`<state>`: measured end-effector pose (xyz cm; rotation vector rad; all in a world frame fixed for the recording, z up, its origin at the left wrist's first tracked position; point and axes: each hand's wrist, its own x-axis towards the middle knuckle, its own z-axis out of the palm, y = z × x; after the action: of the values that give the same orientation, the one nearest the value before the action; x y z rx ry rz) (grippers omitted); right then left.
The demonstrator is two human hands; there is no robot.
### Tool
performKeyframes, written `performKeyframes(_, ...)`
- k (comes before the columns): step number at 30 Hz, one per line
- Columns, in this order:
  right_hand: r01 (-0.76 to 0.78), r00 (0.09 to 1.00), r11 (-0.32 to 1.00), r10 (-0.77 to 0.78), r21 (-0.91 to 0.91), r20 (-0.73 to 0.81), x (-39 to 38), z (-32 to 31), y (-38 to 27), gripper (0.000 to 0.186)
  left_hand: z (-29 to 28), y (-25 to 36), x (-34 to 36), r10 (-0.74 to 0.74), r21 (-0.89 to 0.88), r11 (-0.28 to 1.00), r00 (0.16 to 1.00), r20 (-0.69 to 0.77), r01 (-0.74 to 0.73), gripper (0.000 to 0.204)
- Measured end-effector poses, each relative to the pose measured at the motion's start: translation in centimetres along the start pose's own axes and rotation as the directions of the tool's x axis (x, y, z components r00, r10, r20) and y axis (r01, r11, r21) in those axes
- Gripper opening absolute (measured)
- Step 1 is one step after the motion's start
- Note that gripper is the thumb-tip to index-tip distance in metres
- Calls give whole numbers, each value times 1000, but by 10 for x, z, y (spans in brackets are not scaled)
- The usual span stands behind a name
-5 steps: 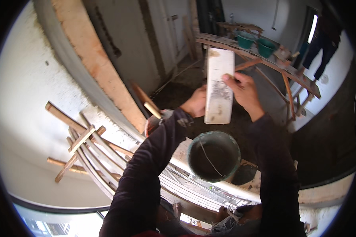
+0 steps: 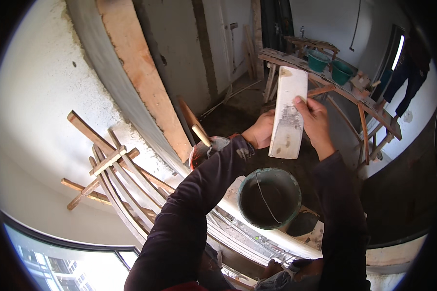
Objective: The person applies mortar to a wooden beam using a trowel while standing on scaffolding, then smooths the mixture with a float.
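A long white rectangular board [image 2: 287, 131], flat like a plasterer's float, is held up before me with dark smudges on its face. My left hand [image 2: 261, 130] is closed at its left edge; the fingers are partly hidden behind it. On the right edge, my right hand [image 2: 315, 119] grips it with the thumb laid on the face. Below the board stands a green bucket [image 2: 269, 198] with a thin wire handle and dark contents. Next to my left forearm, a reddish bucket [image 2: 197, 154] holds a tool with a pale handle [image 2: 201, 135].
Wooden poles and battens [image 2: 116, 162] lean at the left by a white wall. A plank bench [image 2: 320, 77] at the back right carries two green tubs [image 2: 318, 61]. Another person [image 2: 407, 80] stands at the far right. A dark round opening [image 2: 303, 223] is beside the green bucket.
The whole view has shifted, with the surroundings now farther right and slightly lower in the picture. The board leans a little more to the right. Both hands keep their hold.
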<state>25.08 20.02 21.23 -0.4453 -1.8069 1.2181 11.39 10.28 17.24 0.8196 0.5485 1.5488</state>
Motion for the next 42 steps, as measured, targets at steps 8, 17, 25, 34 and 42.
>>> performKeyframes(8, -79, 997, 979, 79, 186, 7, -1, 8, -13, 37, 11, 16, -12, 2, 89, 996, 999, -33, 1, 33)
performKeyframes(17, -4, 990, 956, -37, 293, 134, 0, 15, -32, 29, -14, 23, -14, -110, -128, 985, 992, 59, 117, 36)
performKeyframes(25, 145, 960, 984, -165, 101, 228, -11, 12, -72, 37, 1, 38, -24, -71, -176, 980, 989, 132, 94, 41)
performKeyframes(34, 201, 978, 977, -204, 65, 44, -10, 19, -84, 27, 4, 36, -22, -42, -127, 990, 983, 181, 66, 39)
performKeyframes(42, 118, 992, 993, -118, -9, -52, -10, 15, -94, 30, 18, 37, -23, -13, 6, 1000, 983, 182, 12, 37)
